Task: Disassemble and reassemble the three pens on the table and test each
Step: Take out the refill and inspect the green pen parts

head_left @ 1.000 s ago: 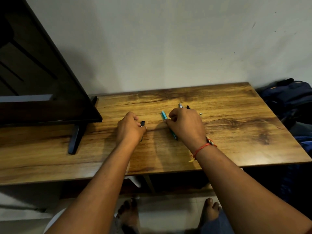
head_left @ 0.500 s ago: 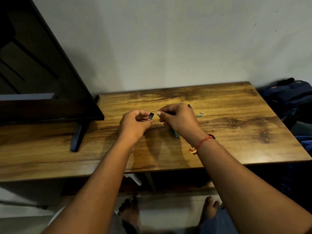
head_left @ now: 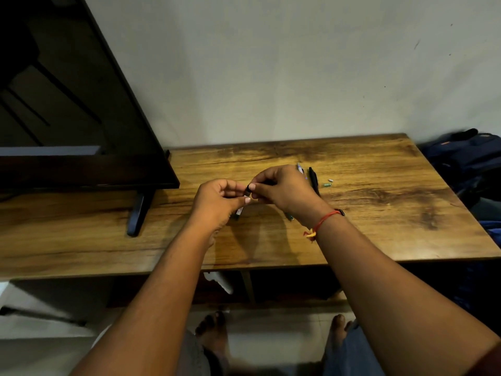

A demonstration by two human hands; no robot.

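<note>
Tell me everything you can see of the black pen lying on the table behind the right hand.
The black pen is slim, dark, plastic by its look. It lies flat on the wooden table, pointing roughly away from the person, its near end hidden behind the right hand. No hand holds it. A pale pen lies apart at its left; two small loose pieces, one green, one whitish, lie at its right. Whether it is complete cannot be told.
</note>
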